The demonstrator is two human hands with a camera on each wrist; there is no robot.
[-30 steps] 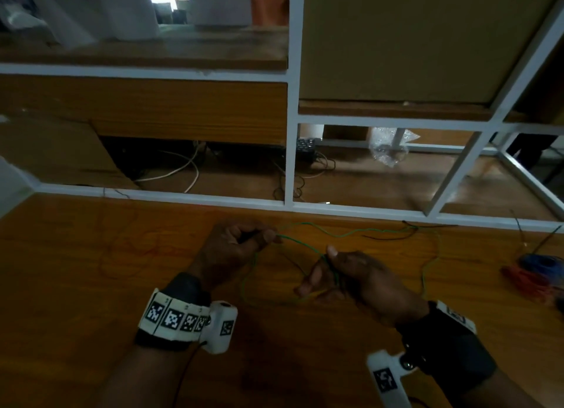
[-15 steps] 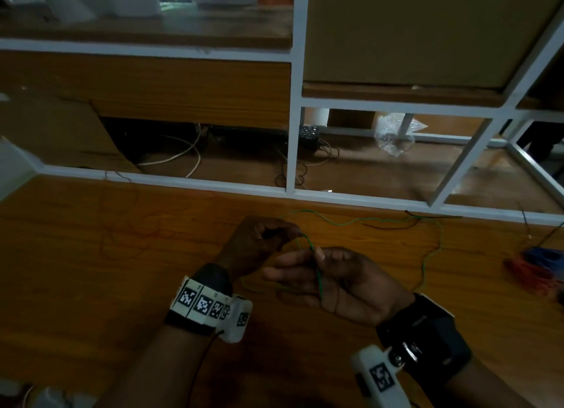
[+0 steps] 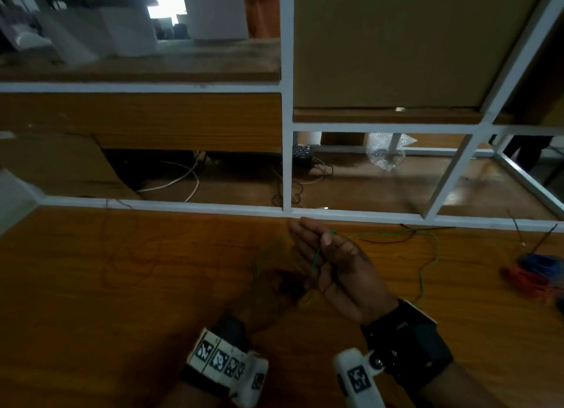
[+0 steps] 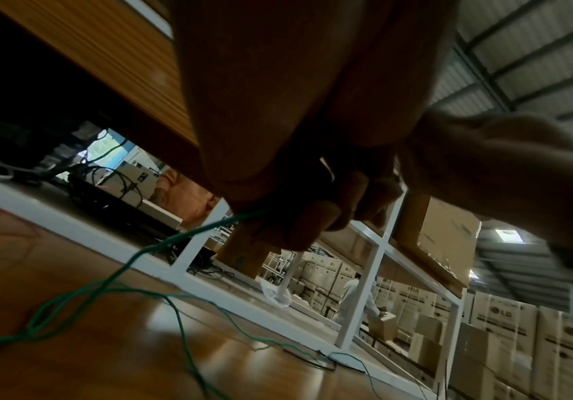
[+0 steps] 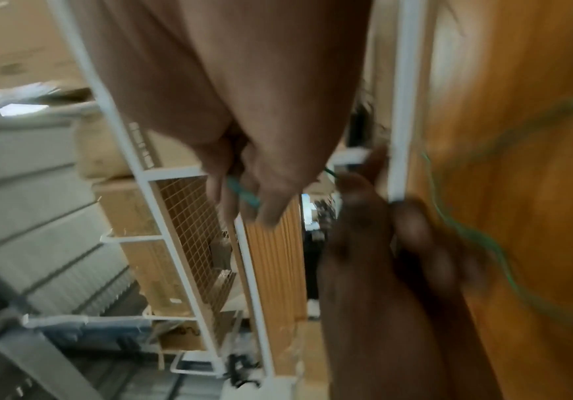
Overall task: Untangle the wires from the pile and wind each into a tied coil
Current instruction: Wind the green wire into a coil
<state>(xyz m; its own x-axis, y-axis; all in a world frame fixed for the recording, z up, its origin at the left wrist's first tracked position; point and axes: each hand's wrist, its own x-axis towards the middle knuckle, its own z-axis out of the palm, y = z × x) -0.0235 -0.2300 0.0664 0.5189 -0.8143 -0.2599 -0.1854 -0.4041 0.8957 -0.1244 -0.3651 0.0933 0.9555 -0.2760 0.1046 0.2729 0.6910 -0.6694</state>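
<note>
Pinching green wire [image 3: 316, 256] w/ both hands | slack trails R across table [image 3: 122, 316]

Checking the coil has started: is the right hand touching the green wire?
Touching. The head view shows the green wire running across the right hand, its end poking out by the thumb.

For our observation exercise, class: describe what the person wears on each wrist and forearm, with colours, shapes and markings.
The left wrist carries a white band printed with square black-and-white markers over a black strap, ending in a white rounded camera housing. The right wrist has a wide black wrap with a metal fastener and a white housing bearing one black square marker. Both forearms show no sleeves.
</note>
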